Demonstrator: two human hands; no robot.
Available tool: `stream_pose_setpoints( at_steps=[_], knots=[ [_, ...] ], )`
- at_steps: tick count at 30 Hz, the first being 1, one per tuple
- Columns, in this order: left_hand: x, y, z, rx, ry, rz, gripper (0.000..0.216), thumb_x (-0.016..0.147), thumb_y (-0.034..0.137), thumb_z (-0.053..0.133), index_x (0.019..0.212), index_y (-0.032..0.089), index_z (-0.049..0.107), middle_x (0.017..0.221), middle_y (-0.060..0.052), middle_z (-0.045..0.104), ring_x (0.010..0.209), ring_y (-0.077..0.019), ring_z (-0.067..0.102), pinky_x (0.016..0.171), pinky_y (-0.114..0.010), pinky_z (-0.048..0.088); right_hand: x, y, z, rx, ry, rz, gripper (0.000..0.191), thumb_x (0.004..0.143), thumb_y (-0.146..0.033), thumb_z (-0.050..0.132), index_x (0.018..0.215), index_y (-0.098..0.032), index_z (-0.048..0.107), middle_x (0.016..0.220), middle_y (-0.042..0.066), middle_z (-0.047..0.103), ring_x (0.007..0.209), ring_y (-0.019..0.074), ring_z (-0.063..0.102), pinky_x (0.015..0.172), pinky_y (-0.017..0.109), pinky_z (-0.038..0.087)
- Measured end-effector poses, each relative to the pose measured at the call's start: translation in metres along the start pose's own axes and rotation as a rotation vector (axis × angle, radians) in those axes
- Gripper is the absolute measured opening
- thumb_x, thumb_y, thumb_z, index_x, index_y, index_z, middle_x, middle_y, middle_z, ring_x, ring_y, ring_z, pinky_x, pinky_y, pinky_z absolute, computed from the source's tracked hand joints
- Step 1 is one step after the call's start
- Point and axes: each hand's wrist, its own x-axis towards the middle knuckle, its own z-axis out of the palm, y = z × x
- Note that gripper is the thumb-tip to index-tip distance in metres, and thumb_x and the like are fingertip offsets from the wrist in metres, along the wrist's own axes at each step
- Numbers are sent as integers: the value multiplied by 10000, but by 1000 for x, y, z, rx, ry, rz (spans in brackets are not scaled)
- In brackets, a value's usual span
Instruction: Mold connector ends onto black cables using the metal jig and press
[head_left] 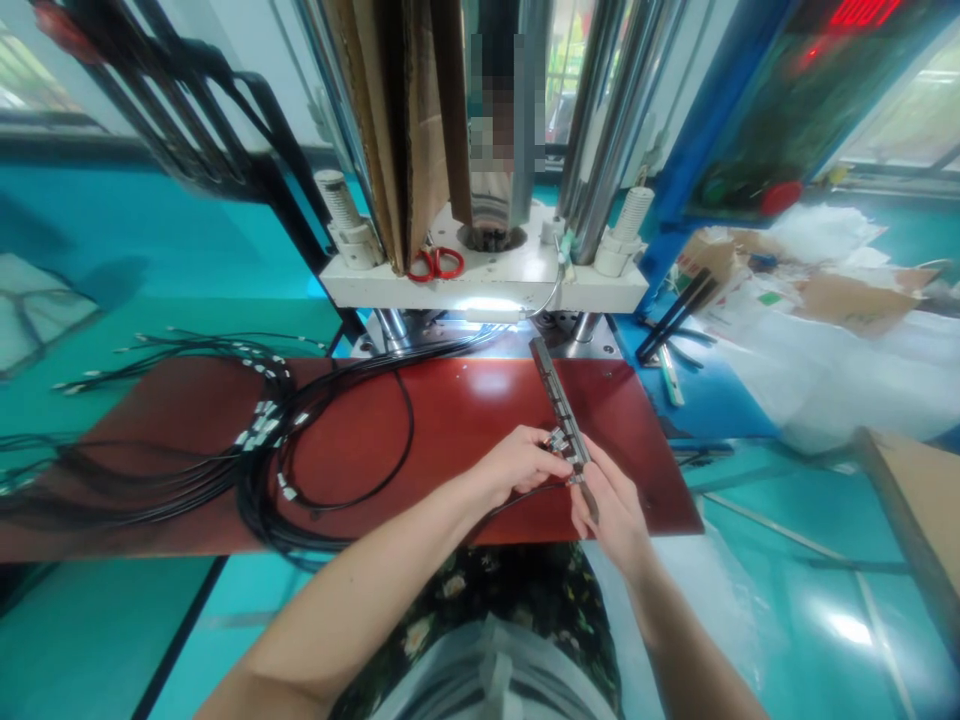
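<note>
A long dark metal bar fixture (559, 395) lies on the red board (465, 420), running from the press base toward me. My right hand (611, 505) grips its near end. My left hand (517, 462) pinches a small metal connector (557, 440) on the end of a black cable against the bar. That cable trails back under my left wrist toward the bundle of black cables (270, 450) spread over the board's left half.
A white press base (487, 275) with steel columns stands behind the board; red scissors (435, 264) lie on it. Cardboard sheets lean upright there. Black tools (675, 315), white bags and cardboard (847, 300) lie at the right. The floor is teal.
</note>
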Motion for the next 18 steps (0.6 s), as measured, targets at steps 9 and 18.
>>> stream_pose_setpoints(
  at_steps=[9,18],
  knots=[
    [-3,-6,-5,112,81,248,223,611,308,656,623,123,533,572,32,498,503,-60,411,516,-201,334,2,-2,7,-15,37,-8,473,875,-378,450,1299,-173,399,428,-91,376,318,59,294,300,173,267],
    [1,-5,-16,94,126,262,313,759,438,493,764,135,572,548,49,418,473,-57,333,464,-182,249,3,2,1,210,64,16,462,867,-347,478,1287,-174,394,434,-90,385,323,68,298,293,177,309]
  ],
)
